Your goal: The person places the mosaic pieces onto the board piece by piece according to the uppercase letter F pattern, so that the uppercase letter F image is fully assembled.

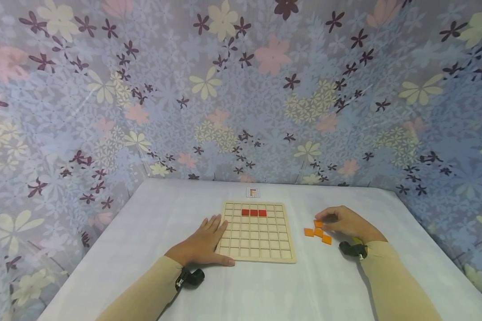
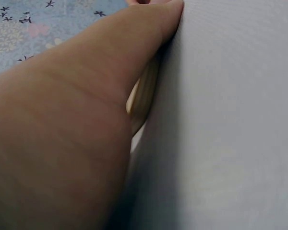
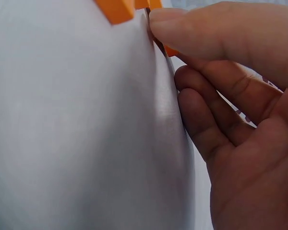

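Observation:
A pale wooden grid board (image 1: 245,245) lies flat on the table, with three red square tiles (image 1: 250,212) side by side in a row near its far edge. My left hand (image 1: 202,243) rests at the board's left side, fingers spread over the edge and thumb along the near left corner. The left wrist view shows mostly the thumb side of that hand, with a sliver of board edge (image 2: 145,91) behind it. To the right of the board, my right hand (image 1: 347,223) pinches an orange square tile (image 1: 318,224) between thumb and fingertips. Several other orange tiles (image 1: 326,240) lie close beside it.
A small printed card (image 1: 253,192) with a coloured grid pattern lies just beyond the board. White cloth covers the table (image 1: 265,294). Floral fabric (image 1: 241,111) rises behind it and along the sides.

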Motion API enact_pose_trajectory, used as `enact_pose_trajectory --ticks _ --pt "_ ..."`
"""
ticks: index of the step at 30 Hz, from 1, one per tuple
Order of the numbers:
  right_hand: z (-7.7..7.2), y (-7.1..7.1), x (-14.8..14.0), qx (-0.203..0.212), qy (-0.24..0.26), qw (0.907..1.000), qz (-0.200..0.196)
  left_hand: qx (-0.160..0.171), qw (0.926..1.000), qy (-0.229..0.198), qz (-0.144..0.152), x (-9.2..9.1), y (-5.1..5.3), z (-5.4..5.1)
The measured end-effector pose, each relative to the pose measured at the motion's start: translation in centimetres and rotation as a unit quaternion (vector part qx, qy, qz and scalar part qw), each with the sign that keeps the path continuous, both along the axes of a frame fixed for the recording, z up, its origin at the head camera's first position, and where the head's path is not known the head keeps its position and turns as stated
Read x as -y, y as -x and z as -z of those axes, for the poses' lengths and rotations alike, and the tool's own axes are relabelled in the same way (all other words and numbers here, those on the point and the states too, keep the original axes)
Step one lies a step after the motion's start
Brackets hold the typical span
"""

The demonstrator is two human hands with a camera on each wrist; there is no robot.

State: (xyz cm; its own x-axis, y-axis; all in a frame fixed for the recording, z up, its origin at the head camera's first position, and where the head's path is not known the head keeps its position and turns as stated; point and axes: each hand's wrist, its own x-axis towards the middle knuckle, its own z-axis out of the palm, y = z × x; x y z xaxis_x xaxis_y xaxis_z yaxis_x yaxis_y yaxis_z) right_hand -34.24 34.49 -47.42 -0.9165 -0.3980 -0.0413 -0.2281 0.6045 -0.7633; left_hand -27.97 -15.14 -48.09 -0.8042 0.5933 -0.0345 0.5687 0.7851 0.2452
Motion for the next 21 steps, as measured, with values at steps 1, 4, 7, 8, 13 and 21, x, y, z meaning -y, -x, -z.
enact_pose_trajectory --ticks 1,4,7,8,13,21 --pt "0.0 0.1 0.0 0.001 0.001 1.0 0.003 0.001 1.0 -0.003 0.0 0.0 0.0 0.0" --pt "0.2 0.4 0.0 -0.003 -0.004 1.0 0.006 0.001 1.0 -0.005 0.001 0.1 0.0 -0.1" --pt "0.2 0.4 0.0 0.0 0.0 0.9998 0.018 -0.003 1.0 -0.001 0.002 0.1 0.1 0.1" --pt "0.2 0.4 0.1 -0.001 0.0 0.9998 0.021 -0.003 1.0 0.002 0.001 0.1 0.1 0.1" --pt "-0.1 0.4 0.5 -0.003 -0.002 0.999 0.045 -0.005 1.0 0.006 -0.001 0.0 0.2 0.3" --pt "-0.7 0.9 2.7 -0.055 -0.021 0.997 0.051 -0.004 1.0 0.005 -0.002 -0.1 0.2 0.5"
